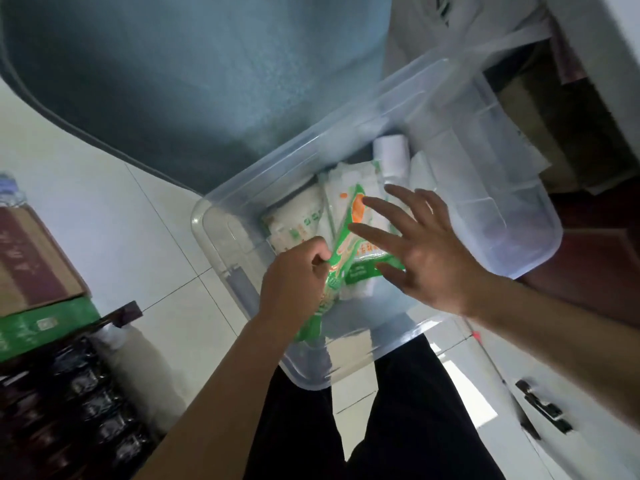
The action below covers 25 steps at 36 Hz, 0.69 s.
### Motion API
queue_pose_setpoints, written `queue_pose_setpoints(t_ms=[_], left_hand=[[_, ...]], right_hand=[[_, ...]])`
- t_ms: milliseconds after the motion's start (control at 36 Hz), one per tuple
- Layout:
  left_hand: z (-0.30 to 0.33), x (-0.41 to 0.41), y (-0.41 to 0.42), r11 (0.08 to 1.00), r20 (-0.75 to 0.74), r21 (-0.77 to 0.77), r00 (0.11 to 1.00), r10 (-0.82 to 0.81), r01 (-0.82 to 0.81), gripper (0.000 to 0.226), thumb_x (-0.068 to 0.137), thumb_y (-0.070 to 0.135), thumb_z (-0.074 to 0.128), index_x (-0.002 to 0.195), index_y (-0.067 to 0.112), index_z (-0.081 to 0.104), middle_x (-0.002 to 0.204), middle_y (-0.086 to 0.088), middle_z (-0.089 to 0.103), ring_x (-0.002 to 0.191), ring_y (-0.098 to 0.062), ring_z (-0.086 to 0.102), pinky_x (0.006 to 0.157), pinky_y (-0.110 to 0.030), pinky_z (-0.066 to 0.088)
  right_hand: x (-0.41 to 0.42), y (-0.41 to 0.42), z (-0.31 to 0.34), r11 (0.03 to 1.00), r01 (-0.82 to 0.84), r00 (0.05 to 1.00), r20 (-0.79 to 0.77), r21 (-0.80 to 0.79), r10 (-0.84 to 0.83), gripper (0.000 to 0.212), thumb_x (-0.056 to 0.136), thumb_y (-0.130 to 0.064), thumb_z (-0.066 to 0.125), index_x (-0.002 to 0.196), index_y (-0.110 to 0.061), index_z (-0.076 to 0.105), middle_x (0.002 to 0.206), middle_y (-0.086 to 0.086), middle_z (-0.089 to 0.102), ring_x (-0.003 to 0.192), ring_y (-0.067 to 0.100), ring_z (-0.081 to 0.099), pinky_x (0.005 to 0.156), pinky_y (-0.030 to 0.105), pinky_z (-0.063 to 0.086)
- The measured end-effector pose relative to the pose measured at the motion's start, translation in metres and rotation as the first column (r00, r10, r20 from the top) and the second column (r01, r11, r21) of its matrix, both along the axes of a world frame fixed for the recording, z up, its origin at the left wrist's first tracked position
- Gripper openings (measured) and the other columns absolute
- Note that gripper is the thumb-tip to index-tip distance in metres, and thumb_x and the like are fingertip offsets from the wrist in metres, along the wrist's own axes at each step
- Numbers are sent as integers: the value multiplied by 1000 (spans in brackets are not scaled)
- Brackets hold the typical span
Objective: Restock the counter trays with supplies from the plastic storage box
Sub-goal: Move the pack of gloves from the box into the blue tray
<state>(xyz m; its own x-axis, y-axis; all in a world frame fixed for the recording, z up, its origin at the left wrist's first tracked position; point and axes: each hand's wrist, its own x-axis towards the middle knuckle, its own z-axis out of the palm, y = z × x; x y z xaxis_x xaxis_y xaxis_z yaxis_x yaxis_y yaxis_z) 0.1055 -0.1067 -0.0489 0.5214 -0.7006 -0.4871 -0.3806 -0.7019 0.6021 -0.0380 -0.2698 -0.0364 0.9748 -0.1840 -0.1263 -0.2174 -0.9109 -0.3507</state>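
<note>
A clear plastic storage box (512,209) stands on the floor in front of my legs. Inside it lie white packs with green and orange print, and a white paper roll (391,157) at the far end. My left hand (294,282) grips the near edge of a green, orange and white packet (356,244) and holds it up over the box. My right hand (426,251) hovers with its fingers spread over the same packet, its fingertips at or just above the wrapper. A second printed pack (298,220) lies beneath, to the left.
A large blue-grey rounded surface (194,74) rises behind the box. Stacked cardboard cartons (34,265) and shrink-wrapped dark bottles (69,403) fill the left side on the white tiled floor. A white cabinet door with a dark handle (543,410) stands at the lower right.
</note>
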Motion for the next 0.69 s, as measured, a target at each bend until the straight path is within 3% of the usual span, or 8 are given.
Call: queue_pose_setpoints(t_ms=[111, 250, 306, 417, 472, 528, 611, 694], left_hand=[[11, -2, -9, 993, -46, -21, 992, -116, 115, 15, 91, 9, 66, 82, 18, 58, 81, 3, 70, 76, -22, 66, 71, -41, 56], [6, -8, -12, 974, -176, 2, 959, -221, 225, 9, 89, 10, 69, 85, 16, 64, 87, 1, 73, 83, -22, 68, 79, -43, 56], [4, -11, -13, 974, -226, -24, 948, -226, 226, 6, 89, 9, 70, 87, 14, 66, 89, 0, 73, 84, -22, 69, 79, -42, 56], [4, -8, -15, 973, -416, -133, 880, -228, 189, 4, 89, 12, 72, 88, 9, 71, 81, 3, 72, 79, -11, 71, 71, -28, 56], [1, 3, -17, 996, -608, -79, 794, -18, -38, 8, 91, 19, 69, 92, 12, 73, 86, -1, 76, 83, -15, 75, 63, -26, 58], [-12, 14, -20, 932, -731, 71, 617, 290, -354, 9, 94, 17, 66, 96, 12, 72, 97, -8, 77, 91, -28, 75, 61, -34, 60], [-48, 27, -26, 757, -648, 261, 472, 598, -599, 10, 92, 13, 66, 100, 17, 71, 104, -9, 76, 101, -30, 72, 65, -40, 61], [-87, 25, -38, 660, -612, 398, 352, 708, -637, 22, 93, 10, 65, 114, 16, 65, 116, -10, 68, 108, -28, 65, 81, -48, 61]], right_hand=[[24, 0, 5, 983, -167, 939, -317, -74, 135, 51, 88, -28, 61, 139, -31, 51, 144, 1, 49, 140, 27, 35, 114, 53, 14], [30, 0, -2, 962, -259, 891, -407, -92, 201, 36, 90, -19, 53, 122, -34, 62, 119, -4, 62, 119, 24, 51, 108, 45, 26], [26, 0, -2, 969, -245, 874, -431, 8, 225, 36, 91, -16, 51, 121, -31, 65, 114, -5, 65, 109, 23, 58, 90, 35, 37], [7, 4, 2, 985, -159, 881, -440, 71, 174, 34, 94, -14, 50, 118, -31, 66, 106, -6, 66, 99, 22, 61, 69, 30, 30], [-8, 2, 8, 993, -97, 895, -430, 70, 118, 35, 94, -13, 50, 118, -32, 67, 105, -5, 64, 97, 22, 60, 65, 30, 31], [-25, -1, 16, 998, -25, 894, -446, 55, 47, 32, 96, -15, 48, 117, -31, 66, 106, -4, 61, 97, 22, 59, 63, 30, 31], [-50, -3, 34, 995, 96, 903, -424, 30, -75, 26, 94, -18, 52, 110, -31, 68, 98, -4, 60, 90, 23, 60, 57, 30, 31], [-72, -2, 53, 968, 251, 913, -335, 14, -232, 21, 75, -7, 75, 90, -22, 77, 77, 1, 64, 64, 30, 63, 44, 31, 43]])
